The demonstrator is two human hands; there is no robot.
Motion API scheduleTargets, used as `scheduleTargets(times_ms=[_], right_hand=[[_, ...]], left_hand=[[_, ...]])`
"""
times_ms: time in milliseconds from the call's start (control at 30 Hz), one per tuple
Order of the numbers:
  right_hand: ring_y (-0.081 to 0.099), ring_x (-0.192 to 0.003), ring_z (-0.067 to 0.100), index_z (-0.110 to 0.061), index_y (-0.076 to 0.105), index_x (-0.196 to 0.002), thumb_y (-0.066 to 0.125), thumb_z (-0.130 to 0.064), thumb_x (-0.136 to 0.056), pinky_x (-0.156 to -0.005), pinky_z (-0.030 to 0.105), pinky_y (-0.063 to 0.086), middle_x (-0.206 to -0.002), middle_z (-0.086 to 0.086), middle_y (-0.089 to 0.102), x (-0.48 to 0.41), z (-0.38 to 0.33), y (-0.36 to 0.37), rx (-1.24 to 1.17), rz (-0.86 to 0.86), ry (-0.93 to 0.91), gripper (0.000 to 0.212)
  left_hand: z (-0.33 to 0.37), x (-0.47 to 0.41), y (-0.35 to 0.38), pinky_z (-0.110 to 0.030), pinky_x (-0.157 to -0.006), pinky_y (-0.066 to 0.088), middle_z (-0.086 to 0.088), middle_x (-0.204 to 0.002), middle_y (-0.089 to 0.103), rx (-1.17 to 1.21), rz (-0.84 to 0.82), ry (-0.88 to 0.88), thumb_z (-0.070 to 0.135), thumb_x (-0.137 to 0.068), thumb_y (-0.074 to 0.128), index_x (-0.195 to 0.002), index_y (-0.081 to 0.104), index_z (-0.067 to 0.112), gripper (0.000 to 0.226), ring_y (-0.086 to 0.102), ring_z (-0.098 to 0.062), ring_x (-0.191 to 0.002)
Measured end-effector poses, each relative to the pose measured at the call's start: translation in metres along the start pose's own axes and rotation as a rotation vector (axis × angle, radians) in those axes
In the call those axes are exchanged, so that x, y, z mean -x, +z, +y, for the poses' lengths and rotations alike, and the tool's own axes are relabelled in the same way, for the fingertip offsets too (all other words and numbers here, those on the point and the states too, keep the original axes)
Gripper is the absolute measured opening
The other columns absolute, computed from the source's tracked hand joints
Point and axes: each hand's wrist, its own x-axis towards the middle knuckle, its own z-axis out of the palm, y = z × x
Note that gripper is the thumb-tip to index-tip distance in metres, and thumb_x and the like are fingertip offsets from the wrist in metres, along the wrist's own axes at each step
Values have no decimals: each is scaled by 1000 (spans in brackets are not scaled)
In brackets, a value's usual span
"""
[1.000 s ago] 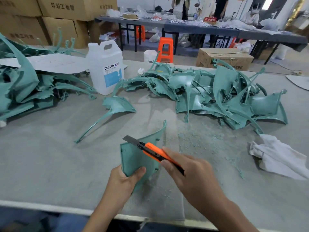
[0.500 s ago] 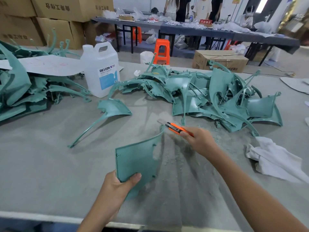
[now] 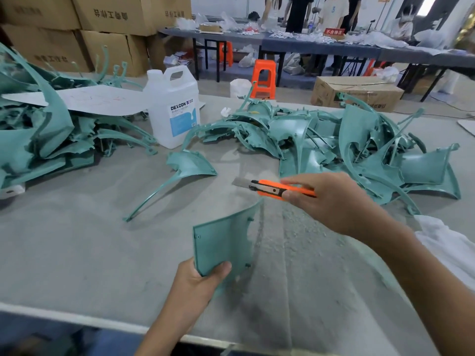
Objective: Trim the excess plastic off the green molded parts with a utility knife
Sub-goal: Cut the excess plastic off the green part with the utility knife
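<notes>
Left hand (image 3: 198, 281) grips the lower corner of a curved green molded panel (image 3: 223, 240), thumb clamped across its face, holding it upright near the front of the grey worktable (image 3: 77, 253). Right hand (image 3: 331, 201) is wrapped around an orange utility knife (image 3: 277, 189), blade out and pointing left, raised just beyond the panel's top tip and not touching it. Pale green shavings (image 3: 295, 242) dust the table beside the panel. A heap of green molded parts (image 3: 359, 150) fills the table's far right and a second heap (image 3: 38, 140) the far left. One loose part (image 3: 187, 168) lies between them, near a white jug (image 3: 174, 109) marked DEXCON. A white cloth (image 3: 447, 247) lies by the right forearm. Cardboard cartons (image 3: 115, 16) and an orange stool (image 3: 263, 78) stand behind.
</notes>
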Motion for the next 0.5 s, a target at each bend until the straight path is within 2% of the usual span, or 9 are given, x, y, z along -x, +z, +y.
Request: scheduleTargets(times_ms=[100,167,300,400,500], right_hand=[[59,-64,0,-44,61,-120,54,-53,-95,-53,18,43,-72,-16,68,17,-48,-19,22,-87,-106,27],[57,-67,6,-34,63,-114,49,-51,-98,-62,29,47,-77,-10,67,20,-71,-21,122,-164,-160,27],[52,-67,10,-30,61,-102,42,-48,-102,-61,35,41,-75,-5,60,22,-88,-18,198,-254,-215,26],[53,-65,7,-33,63,-106,44,-49,-100,-59,29,44,-73,-7,61,22,-81,-20,179,-246,-211,26],[54,-61,5,-33,67,-109,50,-47,-99,-57,23,41,-71,-11,63,10,-53,-20,172,-234,-194,24]], left_hand=[[1,0,2,-47,-85,56,-8,-96,78,-23,9,3,23,-75,86,-98,79,26,24,73,-29,-93],[2,1,2,-48,-86,57,-8,-97,77,-32,3,6,25,-75,81,-99,79,25,24,73,-28,-93],[2,2,0,-44,-83,59,-6,-98,78,-57,-6,22,26,-80,82,-100,78,28,21,74,-26,-93],[0,3,1,-39,-77,59,-4,-93,78,-79,4,29,26,-80,78,-97,78,32,18,74,-21,-87],[-3,0,2,-46,-81,59,-6,-92,78,-33,32,6,27,-74,80,-94,79,30,21,74,-26,-89]])
